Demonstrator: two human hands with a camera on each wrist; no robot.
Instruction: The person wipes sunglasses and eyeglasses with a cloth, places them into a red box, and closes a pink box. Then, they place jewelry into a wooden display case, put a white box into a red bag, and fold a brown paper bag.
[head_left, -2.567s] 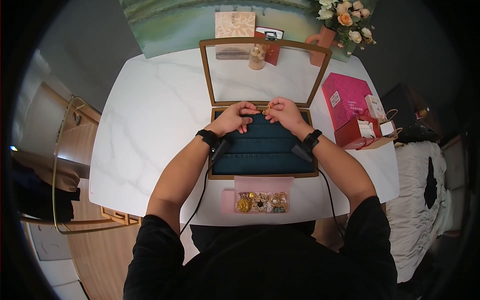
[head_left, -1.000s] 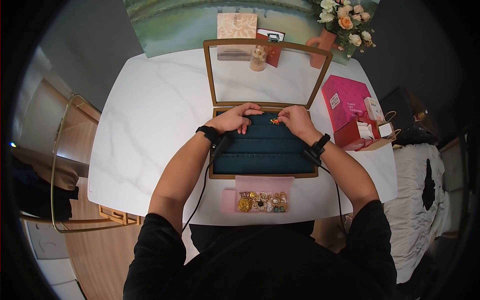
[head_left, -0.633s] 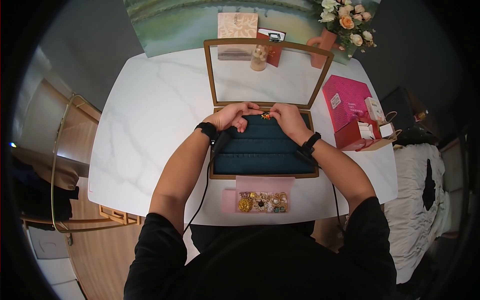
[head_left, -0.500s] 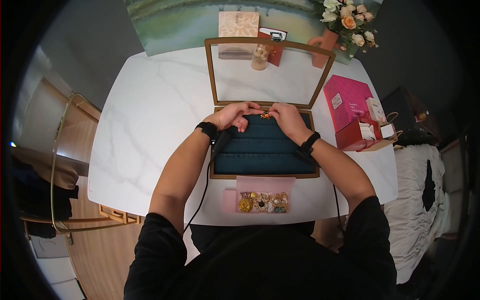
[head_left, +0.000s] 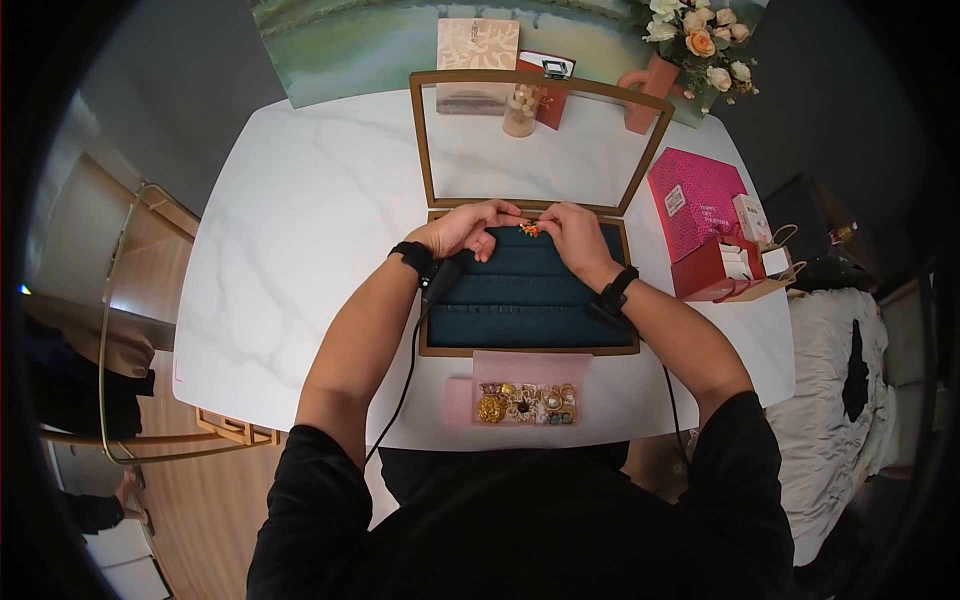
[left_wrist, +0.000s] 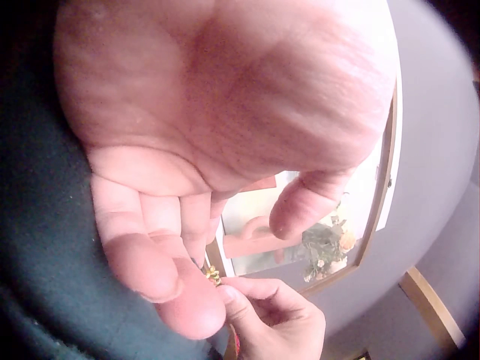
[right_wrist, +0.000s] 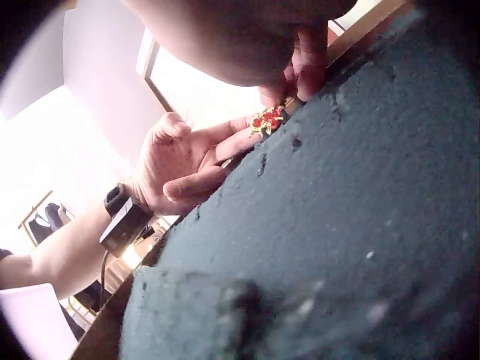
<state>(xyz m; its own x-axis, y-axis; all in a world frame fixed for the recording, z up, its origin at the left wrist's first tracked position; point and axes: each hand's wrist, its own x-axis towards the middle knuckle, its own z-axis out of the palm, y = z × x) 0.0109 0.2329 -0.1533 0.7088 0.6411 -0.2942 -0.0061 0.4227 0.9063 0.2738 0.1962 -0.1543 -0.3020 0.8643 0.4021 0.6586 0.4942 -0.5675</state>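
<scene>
A wooden display case (head_left: 450,352) with a raised glass lid (head_left: 420,150) stands on the white table. Dark teal padded rows (head_left: 530,330) with slits fill it. At the far row, my right hand (head_left: 580,242) pinches a small gold piece of jewelry (right_wrist: 267,121) with a red-stoned flower shape. It sits right at the padding, below the right fingertips. My left hand (head_left: 460,232) lies beside it, palm turned inward, with its longer fingers (right_wrist: 232,142) stretched to the jewelry and others bent. In the left wrist view, the palm hides most of the row.
A pink box (head_left: 458,402) of gold and pearl jewelry lies at the near table edge. To the right stand a magenta box (head_left: 700,200) and a red gift bag (head_left: 715,268). A flower vase (head_left: 650,95) and cards (head_left: 478,60) are behind the lid. Cables hang from both wrists.
The right hand carried the jewelry rightward away from the left fingers, then back left to them at the far row. The left hand has hardly moved. A person's foot now shows at lower left.
</scene>
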